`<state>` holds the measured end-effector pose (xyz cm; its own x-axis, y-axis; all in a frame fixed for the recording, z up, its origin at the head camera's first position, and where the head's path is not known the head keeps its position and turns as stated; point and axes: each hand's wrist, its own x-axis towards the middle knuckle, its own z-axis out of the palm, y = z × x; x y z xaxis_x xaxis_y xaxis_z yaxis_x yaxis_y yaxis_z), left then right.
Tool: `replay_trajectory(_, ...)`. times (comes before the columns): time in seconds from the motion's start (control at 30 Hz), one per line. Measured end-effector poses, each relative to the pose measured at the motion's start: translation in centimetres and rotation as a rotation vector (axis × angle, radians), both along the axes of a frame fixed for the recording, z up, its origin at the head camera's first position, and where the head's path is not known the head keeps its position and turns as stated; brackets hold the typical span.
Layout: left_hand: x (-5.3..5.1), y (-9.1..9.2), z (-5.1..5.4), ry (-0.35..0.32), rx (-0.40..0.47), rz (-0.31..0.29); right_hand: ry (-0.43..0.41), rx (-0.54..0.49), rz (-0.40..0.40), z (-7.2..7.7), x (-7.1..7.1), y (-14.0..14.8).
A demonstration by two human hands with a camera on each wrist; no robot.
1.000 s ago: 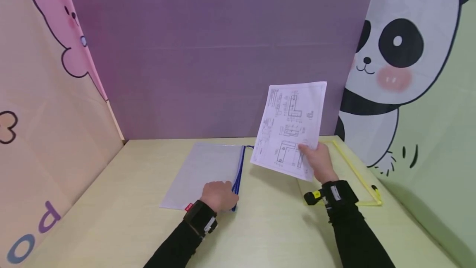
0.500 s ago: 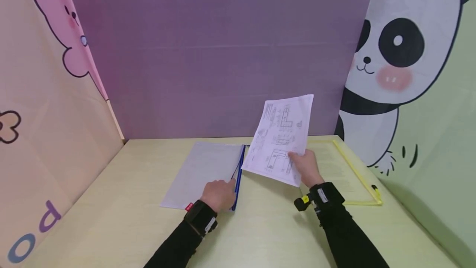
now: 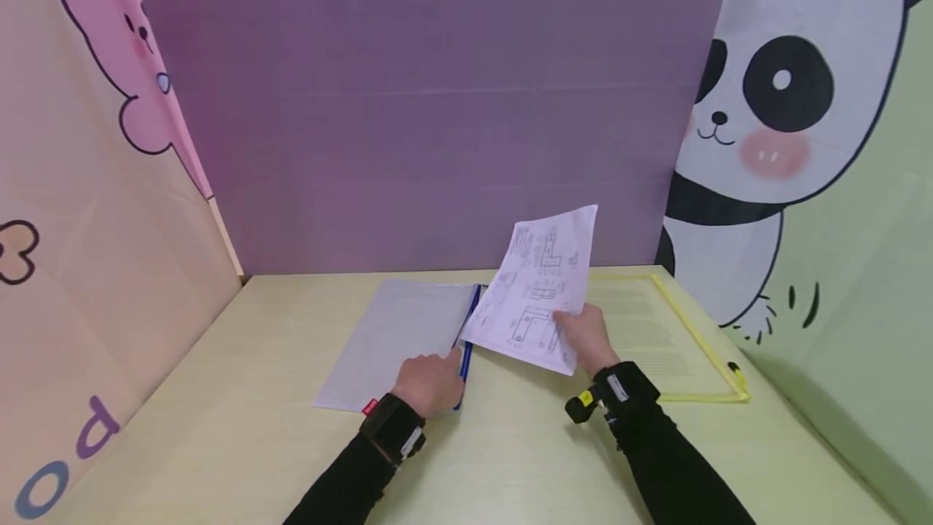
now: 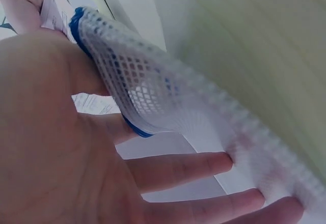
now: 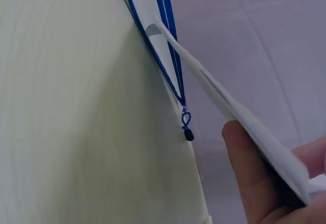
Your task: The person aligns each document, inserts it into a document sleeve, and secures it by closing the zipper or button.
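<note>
In the head view, a translucent white mesh zip pouch [image 3: 397, 330] with a blue zip edge lies on the table, a red tag at its near corner. My left hand [image 3: 428, 383] rests at its near right side, holding the mouth apart. Its fingers [image 4: 178, 170] look fairly straight and spread against the mesh in the left wrist view; thumb and index tips are hidden behind the blue edge. My right hand [image 3: 589, 339] pinches white sheets [image 3: 535, 286] printed with technical drawings. In the right wrist view, the sheets' leading corner sits at the blue-edged mouth [image 5: 170, 46].
A yellow-edged pouch [image 3: 692, 335] with a printed page inside lies at the table's right. A dark zip pull [image 5: 188, 134] hangs off the blue pouch's far end. Behind the table [image 3: 182, 444] stands a purple backdrop [image 3: 437, 104], with a panda-print panel [image 3: 838, 266] at right.
My right hand has moved left and down with the sheets, bringing their lower left corner to the pouch's mouth. My left hand stays at the pouch, its index finger now straighter.
</note>
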<state>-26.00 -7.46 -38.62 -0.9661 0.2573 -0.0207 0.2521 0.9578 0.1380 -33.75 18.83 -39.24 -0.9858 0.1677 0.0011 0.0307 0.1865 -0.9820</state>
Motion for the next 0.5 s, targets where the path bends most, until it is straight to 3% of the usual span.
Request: replay_trajectory(0.5,0.0,-0.09,-0.14,-0.012,-0.035,0.005,-0.048,-0.054,-0.089,-0.24,-0.16,0.43)
